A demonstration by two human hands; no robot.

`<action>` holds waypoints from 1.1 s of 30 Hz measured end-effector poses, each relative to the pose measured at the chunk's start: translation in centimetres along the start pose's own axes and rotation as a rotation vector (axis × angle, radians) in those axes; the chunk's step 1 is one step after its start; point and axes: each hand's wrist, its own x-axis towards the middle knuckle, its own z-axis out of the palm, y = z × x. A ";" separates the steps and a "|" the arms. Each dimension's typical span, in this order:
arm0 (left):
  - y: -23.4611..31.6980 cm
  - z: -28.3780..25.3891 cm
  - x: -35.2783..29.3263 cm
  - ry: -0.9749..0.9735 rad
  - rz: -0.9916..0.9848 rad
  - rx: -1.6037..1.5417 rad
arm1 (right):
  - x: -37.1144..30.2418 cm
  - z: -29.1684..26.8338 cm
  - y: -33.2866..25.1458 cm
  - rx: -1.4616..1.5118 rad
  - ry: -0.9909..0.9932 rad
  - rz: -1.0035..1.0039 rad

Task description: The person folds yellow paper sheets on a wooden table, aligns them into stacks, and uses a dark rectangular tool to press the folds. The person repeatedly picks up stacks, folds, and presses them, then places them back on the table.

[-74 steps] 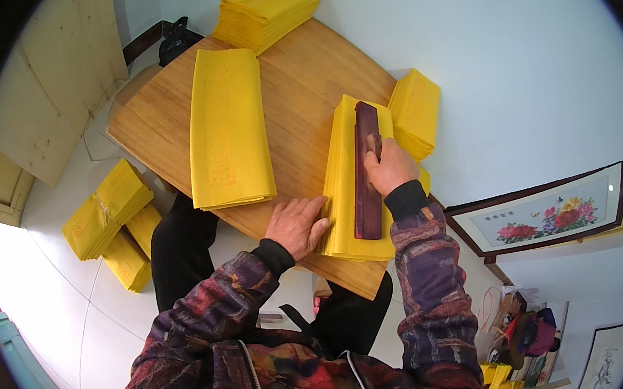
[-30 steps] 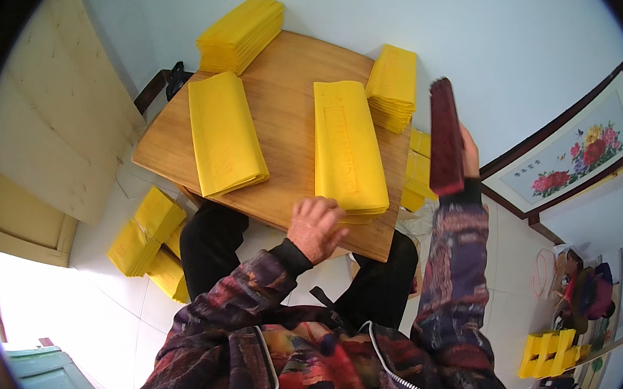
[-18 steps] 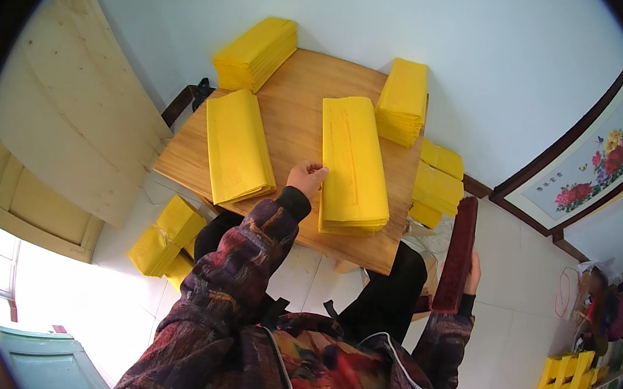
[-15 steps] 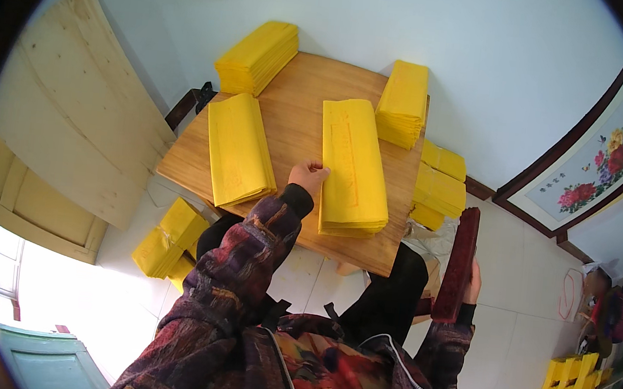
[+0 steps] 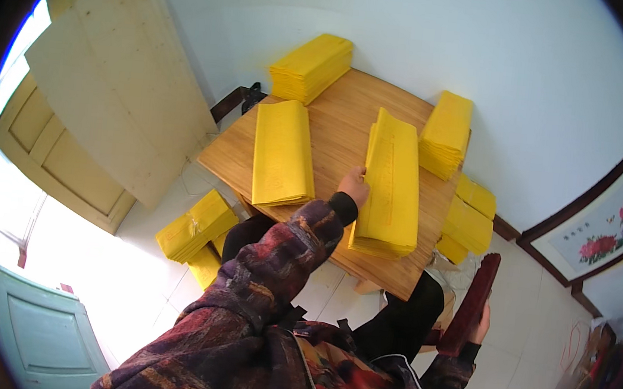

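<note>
Two hands are busy, well apart from each other. The right hand (image 5: 477, 327) hangs low beside the person's knee, off the table's near right corner, its fingers closed around the lower end of a long, dark reddish-brown wooden block (image 5: 470, 306) that stands nearly upright. The left hand (image 5: 355, 187) reaches forward over the table, fingers closed on the left edge of the thick stack of long yellow paper sheets (image 5: 391, 187) lying lengthwise in the middle; its top sheets look slightly raised along that edge.

The step in hand, as I judge it, is squaring or lifting this middle stack while the block is kept out of the way. The next move seems to call for a steady grip along the edge so the loose sheets do not fan or slide.

The small square light wooden table (image 5: 340, 133) also carries a second flat yellow stack (image 5: 282, 154) to the left, a bundle (image 5: 310, 67) at the far left corner and another bundle (image 5: 445, 134) at the far right edge. More yellow bundles (image 5: 196, 227) lie on the pale tiled floor at the left, others (image 5: 466, 221) off the right side.

Farther off, a pale wooden board (image 5: 119, 86) leans against the white wall, a cream panelled door (image 5: 46, 146) stands at the left, and a framed flower picture (image 5: 611, 238) rests low at the right.
</note>
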 end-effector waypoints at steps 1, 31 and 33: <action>0.2 0.0 -0.4 -0.022 0.000 -0.130 | 0.2 -0.1 0.2 0.105 0.021 0.030; -1.4 -25.5 0.3 0.225 -0.229 -0.067 | 0.3 7.1 -2.3 -0.005 -0.022 0.113; -1.9 -25.6 0.6 0.224 -0.152 0.056 | 0.3 8.0 -2.4 0.025 -0.008 0.100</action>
